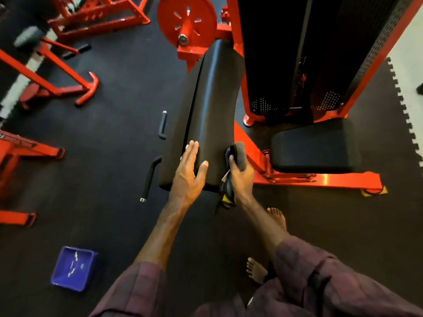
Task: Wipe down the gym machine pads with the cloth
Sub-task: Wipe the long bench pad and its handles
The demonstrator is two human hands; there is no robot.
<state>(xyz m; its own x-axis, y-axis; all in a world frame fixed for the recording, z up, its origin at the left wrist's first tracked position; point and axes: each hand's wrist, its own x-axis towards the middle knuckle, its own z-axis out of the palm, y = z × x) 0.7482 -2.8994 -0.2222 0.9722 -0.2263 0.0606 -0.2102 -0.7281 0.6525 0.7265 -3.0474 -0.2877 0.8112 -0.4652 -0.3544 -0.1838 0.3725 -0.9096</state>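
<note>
Left hand [191, 170] lay flat, fingers straight, on the back pad [206, 106]. Right hand [240, 177] gripped the cloth [239, 156] against the pad's right edge.

Both my arms extend forward and downward, forearms bare, dark maroon sleeves ending near the elbows. My left hand [187, 170] lies flat with the palm down: fingers straight and held together, thumb spread out to the right, wrist straight in line with the forearm. My right hand [240, 172] sits just beside it, to the right, fingers and thumb curled in a firm grip around a folded grey cloth [239, 155], knuckles turned outward. The two hands are near each other but not touching.
</note>
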